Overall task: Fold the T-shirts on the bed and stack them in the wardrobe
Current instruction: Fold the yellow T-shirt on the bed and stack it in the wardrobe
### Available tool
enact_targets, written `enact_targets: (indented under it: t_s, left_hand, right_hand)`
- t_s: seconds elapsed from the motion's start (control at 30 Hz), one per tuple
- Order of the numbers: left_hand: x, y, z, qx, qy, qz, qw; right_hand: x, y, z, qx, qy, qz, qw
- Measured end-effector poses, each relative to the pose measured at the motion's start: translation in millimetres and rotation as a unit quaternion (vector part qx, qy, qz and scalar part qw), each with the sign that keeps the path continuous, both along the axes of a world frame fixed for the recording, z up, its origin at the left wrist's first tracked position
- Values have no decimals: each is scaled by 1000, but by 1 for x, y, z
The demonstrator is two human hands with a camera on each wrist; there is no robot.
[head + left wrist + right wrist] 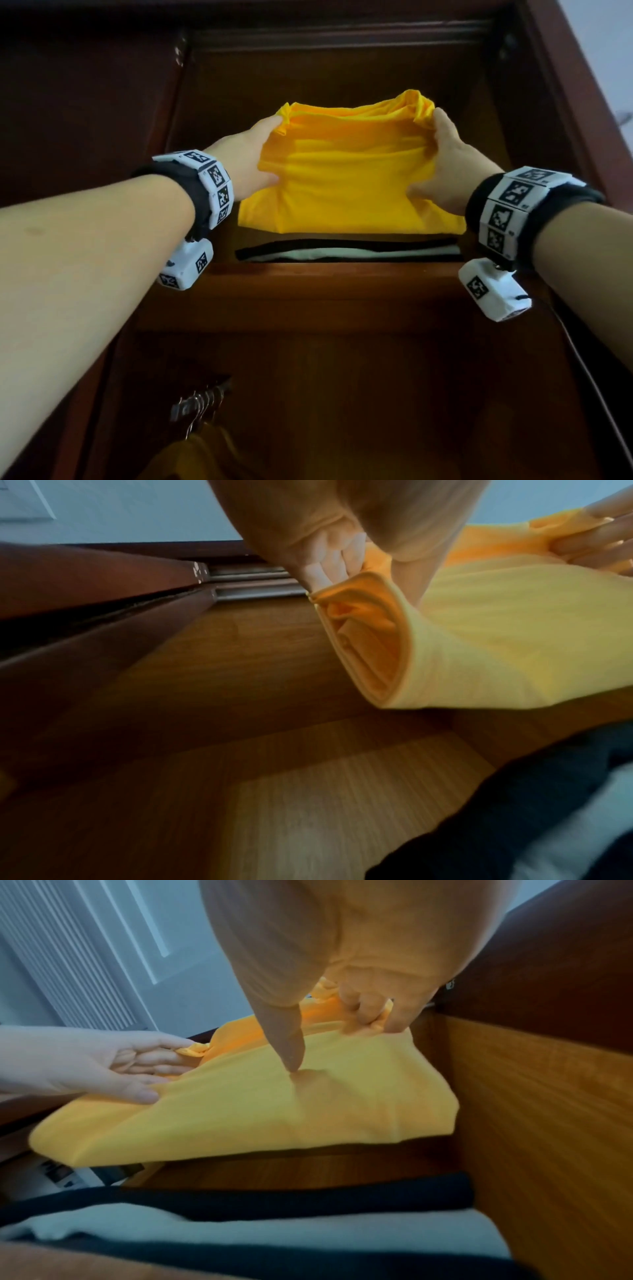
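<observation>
A folded yellow T-shirt (346,178) hangs in the air inside the upper wardrobe compartment, above a small stack of folded shirts (346,253) in black and white on the wooden shelf (329,274). My left hand (255,156) grips its left edge, fingers bunched in the far corner and thumb on the near side. My right hand (442,161) grips the right edge the same way. In the left wrist view the fingers (337,558) pinch the yellow fabric (496,631). In the right wrist view the thumb presses the yellow shirt (260,1110) above the stack (240,1229).
The wardrobe's dark wooden side walls (534,113) close in on both sides of the compartment. Below the shelf, metal hangers (202,404) and a hanging yellow-brown garment (195,455) fill the lower section. A white panelled surface (78,947) lies behind in the right wrist view.
</observation>
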State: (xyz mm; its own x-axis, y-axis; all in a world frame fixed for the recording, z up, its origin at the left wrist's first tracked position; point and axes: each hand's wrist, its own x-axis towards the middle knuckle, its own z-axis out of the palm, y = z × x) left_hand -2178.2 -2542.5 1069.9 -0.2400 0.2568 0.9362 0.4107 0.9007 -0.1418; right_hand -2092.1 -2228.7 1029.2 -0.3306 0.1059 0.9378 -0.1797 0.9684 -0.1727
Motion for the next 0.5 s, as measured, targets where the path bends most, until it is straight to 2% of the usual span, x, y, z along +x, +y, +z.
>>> enact_targets:
  t_s: [0.07, 0.23, 0.5]
  left_hand:
    - [-6, -4, 0, -8, -7, -10, 1000]
    - [-16, -15, -8, -1, -18, -45, 999]
    - [-16, -17, -9, 19, -35, -68, 997]
  right_hand:
    - [-1, -3, 1, -14, -6, 25, 1000]
    - [4, -6, 4, -64, -18, 149, 987]
    - [18, -14, 6, -77, -9, 164, 983]
